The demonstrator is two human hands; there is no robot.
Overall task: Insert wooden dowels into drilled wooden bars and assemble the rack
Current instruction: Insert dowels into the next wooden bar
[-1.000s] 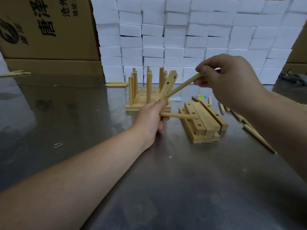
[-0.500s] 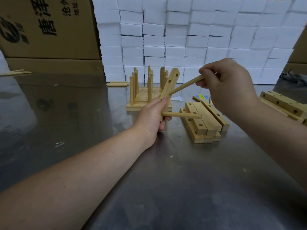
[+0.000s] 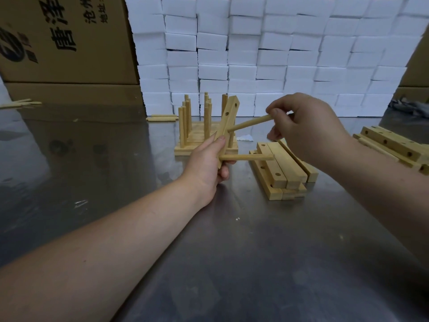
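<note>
My left hand [image 3: 210, 159] grips a drilled wooden bar [image 3: 228, 117], held tilted above the steel table. One dowel [image 3: 247, 157] sticks out of the bar's lower hole to the right. A second dowel [image 3: 249, 123] has its tip in a middle hole, and my right hand [image 3: 306, 129] pinches its outer end. Two holes higher on the bar are open. Behind the bar stands an assembled rack [image 3: 204, 135] with several upright dowels.
A stack of drilled bars [image 3: 282, 173] lies just right of my left hand. More bars [image 3: 394, 147] lie at the right edge. Loose dowels [image 3: 161, 117] lie by the white foam-block wall [image 3: 267, 54]. Cardboard boxes [image 3: 65, 43] stand at back left.
My right hand has pushed the second dowel further toward the bar, so less of it shows. The bar stands a little more upright. The view has shifted, showing more bars at the right.
</note>
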